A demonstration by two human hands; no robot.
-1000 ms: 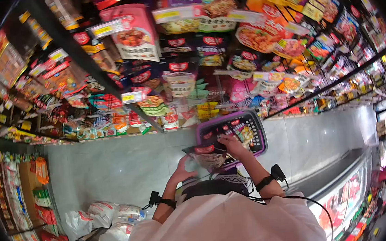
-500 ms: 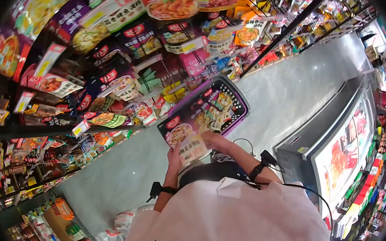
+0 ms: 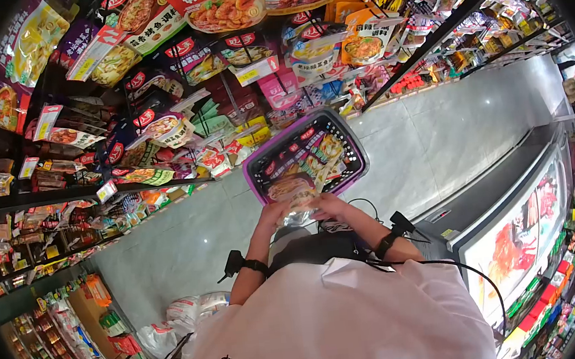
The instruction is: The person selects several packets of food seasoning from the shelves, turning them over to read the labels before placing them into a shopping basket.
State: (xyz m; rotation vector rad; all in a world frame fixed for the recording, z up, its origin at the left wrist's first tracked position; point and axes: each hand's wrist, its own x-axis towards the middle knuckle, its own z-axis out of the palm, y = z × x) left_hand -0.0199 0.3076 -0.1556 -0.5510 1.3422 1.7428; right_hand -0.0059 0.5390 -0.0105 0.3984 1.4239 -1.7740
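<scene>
A dark seasoning packet (image 3: pixel 293 190) with a food picture is held at its lower end between both hands, over the near edge of a basket. My left hand (image 3: pixel 274 215) grips its left side, fingers closed. On the right side, my right hand (image 3: pixel 329 206) closes on the same packet. The purple-rimmed black basket (image 3: pixel 251 176) stands on the floor in front of me, with several similar dark packets (image 3: pixel 326 153) lying inside.
Shelves of hanging packets (image 3: pixel 226 5) rise close beyond the basket. On the right stands a grey freezer (image 3: pixel 437 224) with a lit front. Plastic bags (image 3: pixel 183 314) lie on the floor at lower left, near another shelf (image 3: pixel 54 340). Black cables (image 3: pixel 480 275) run past my right side.
Both hands have shifted right with the packet, which now tilts over the basket's near edge and looks foreshortened. The view has moved slightly.
</scene>
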